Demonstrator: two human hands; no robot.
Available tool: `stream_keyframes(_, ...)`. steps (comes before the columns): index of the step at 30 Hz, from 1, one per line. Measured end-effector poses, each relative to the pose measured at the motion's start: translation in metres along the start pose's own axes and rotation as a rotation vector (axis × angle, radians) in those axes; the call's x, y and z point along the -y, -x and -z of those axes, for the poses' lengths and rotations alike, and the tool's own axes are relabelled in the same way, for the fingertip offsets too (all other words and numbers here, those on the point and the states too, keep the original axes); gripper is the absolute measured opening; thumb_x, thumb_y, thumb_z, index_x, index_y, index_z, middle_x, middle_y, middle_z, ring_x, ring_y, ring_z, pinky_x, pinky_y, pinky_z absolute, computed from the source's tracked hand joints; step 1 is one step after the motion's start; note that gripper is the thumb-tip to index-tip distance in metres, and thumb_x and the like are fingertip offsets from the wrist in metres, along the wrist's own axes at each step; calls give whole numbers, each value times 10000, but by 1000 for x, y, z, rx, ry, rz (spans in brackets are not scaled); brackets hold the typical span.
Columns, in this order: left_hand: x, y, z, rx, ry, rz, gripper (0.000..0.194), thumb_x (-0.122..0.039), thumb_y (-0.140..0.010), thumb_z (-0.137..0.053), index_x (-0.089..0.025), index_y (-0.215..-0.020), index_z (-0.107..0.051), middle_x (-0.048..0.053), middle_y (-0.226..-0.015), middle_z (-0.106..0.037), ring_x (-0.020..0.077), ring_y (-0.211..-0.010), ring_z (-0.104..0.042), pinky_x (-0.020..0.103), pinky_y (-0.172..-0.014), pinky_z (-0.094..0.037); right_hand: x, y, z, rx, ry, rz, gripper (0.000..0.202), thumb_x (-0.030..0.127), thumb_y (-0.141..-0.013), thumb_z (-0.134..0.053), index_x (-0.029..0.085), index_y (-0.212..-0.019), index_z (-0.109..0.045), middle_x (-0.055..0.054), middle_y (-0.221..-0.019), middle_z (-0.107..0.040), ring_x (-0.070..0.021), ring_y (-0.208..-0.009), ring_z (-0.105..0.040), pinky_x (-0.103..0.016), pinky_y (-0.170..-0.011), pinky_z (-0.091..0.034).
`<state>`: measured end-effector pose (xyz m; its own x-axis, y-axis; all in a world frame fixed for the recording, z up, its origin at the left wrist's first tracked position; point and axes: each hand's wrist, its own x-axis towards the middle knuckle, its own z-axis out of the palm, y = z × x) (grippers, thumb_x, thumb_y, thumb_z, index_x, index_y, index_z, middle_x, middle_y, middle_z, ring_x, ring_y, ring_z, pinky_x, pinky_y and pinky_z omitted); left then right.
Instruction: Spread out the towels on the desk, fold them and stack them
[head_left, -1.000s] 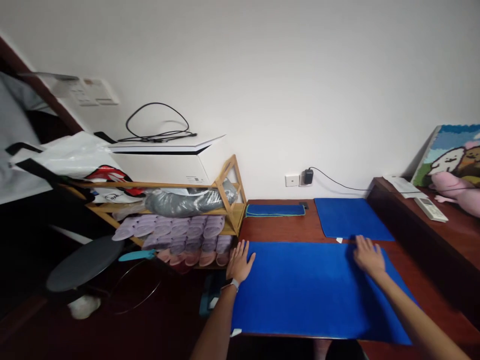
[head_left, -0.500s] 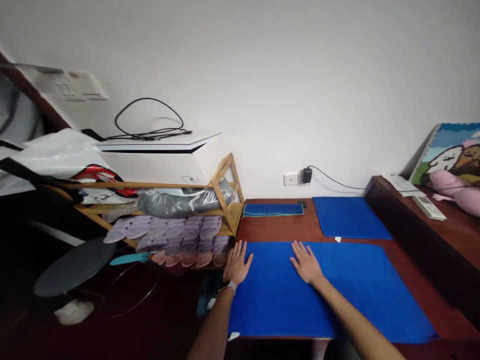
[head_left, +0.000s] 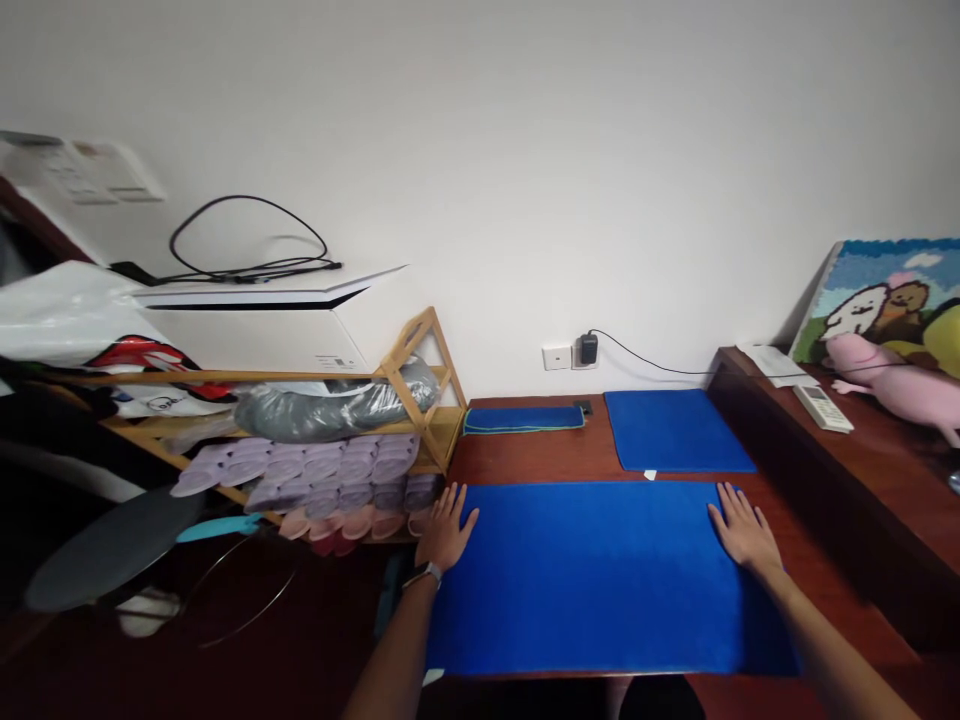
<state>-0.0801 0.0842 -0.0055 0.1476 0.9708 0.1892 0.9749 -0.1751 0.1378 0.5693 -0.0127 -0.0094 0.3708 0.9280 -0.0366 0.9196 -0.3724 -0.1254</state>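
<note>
A large blue cloth (head_left: 592, 580) lies flat on the reddish-brown wooden table (head_left: 540, 458). My left hand (head_left: 445, 530) rests open at its far left corner, fingers spread and pointing away from me. At the far right corner, my right hand (head_left: 748, 530) presses flat with its fingers apart. Just behind it lies a smaller blue cloth (head_left: 675, 430), spread flat with a white tag at its near edge. A folded blue cloth (head_left: 523, 419) with a light green edge sits at the back left, by the wall.
Left of the table stands a wooden rack (head_left: 442, 440) holding several slippers (head_left: 322, 460), a plastic-wrapped grey bundle (head_left: 337, 408) and a white box (head_left: 255, 335). On the raised right side are a remote control (head_left: 823, 408) and a pink plush toy (head_left: 892, 378). A charger (head_left: 589, 349) is plugged into the wall.
My right hand has slid right along the far edge to the large cloth's right corner. My left hand stays at the left corner. The view has turned slightly right.
</note>
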Motion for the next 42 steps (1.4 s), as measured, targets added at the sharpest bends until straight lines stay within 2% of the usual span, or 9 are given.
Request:
stream_keyframes(14, -6, 6, 0, -21, 76, 27, 697, -565, -1048, -363, -214, -1648, -303, 135, -1722, -298, 297, -1589, -270, 519, -1267, -284, 16, -20, 15, 105, 95, -46, 784, 490, -949, -223, 113, -1620, -370, -178, -1681, -359, -386, -1555, -309, -663, -1237, -208)
stream_keyframes(16, -7, 7, 1, -20, 84, 32, 696, -563, -1049, -360, -218, -1651, -295, 134, -1722, -300, 296, -1590, -268, 521, -1268, -283, 58, -18, 29, 60, 121, -4, 742, 422, -943, -287, 91, -1593, -419, -198, -1666, -379, -399, -1540, -337, -662, -1237, -210)
stream_keyframes(19, -10, 9, 3, -17, 85, 38, 696, -566, -1052, -346, -196, -1642, -319, 141, -1723, -290, 288, -1591, -267, 502, -1278, -269, 164, 7, 43, -45, 75, 260, 686, 346, -977, -286, 63, -1586, -424, -186, -1666, -380, -347, -1549, -335, -566, -1272, -199)
stream_keyframes(23, -9, 9, 3, -14, 91, 37, 701, -579, -1049, -337, -198, -1638, -329, 137, -1725, -287, 288, -1593, -263, 499, -1277, -271, 318, 68, 38, 126, -108, 672, 697, 491, -1056, -203, 139, -1646, -322, -86, -1698, -333, -268, -1585, -266, -480, -1298, -188)
stream_keyframes(25, -7, 8, 0, -22, 91, 35, 700, -581, -1047, -340, -214, -1642, -316, 128, -1723, -300, 286, -1591, -267, 502, -1276, -275, 363, 90, 29, 200, -163, 785, 710, 544, -1065, -183, 166, -1658, -285, -63, -1714, -282, -251, -1602, -209, -486, -1310, -147)
stream_keyframes(27, -5, 7, -3, -32, 85, 31, 697, -579, -1047, -338, -224, -1646, -305, 118, -1719, -317, 282, -1590, -270, 499, -1276, -274, 373, 97, 20, 222, -192, 806, 716, 570, -1067, -177, 184, -1663, -270, -59, -1721, -248, -245, -1609, -178, -494, -1314, -125)
stream_keyframes(30, -3, 6, -5, -32, 76, 30, 700, -585, -1047, -326, -222, -1644, -308, 118, -1712, -333, 285, -1590, -271, 503, -1273, -277, 324, 83, 13, 193, -192, 710, 713, 595, -1063, -181, 223, -1667, -257, -52, -1720, -249, -242, -1607, -180, -507, -1314, -124)
stream_keyframes(38, 2, 1, -7, -30, 48, 11, 716, -597, -1043, -327, -185, -1628, -348, 145, -1712, -323, 288, -1583, -291, 497, -1270, -282, 46, 9, 16, 76, -30, 76, 798, 566, -1008, -145, 136, -1677, -214, -79, -1738, -228, -279, -1613, -134, -508, -1314, -128)
stream_keyframes(42, 1, 0, -5, -18, 27, 14, 716, -597, -1045, -316, -172, -1618, -370, 151, -1709, -328, 301, -1576, -305, 498, -1267, -289, -4, -1, 12, 26, -56, 2, 861, 602, -968, -119, 123, -1677, -211, -94, -1739, -220, -274, -1614, -135, -475, -1310, -163)
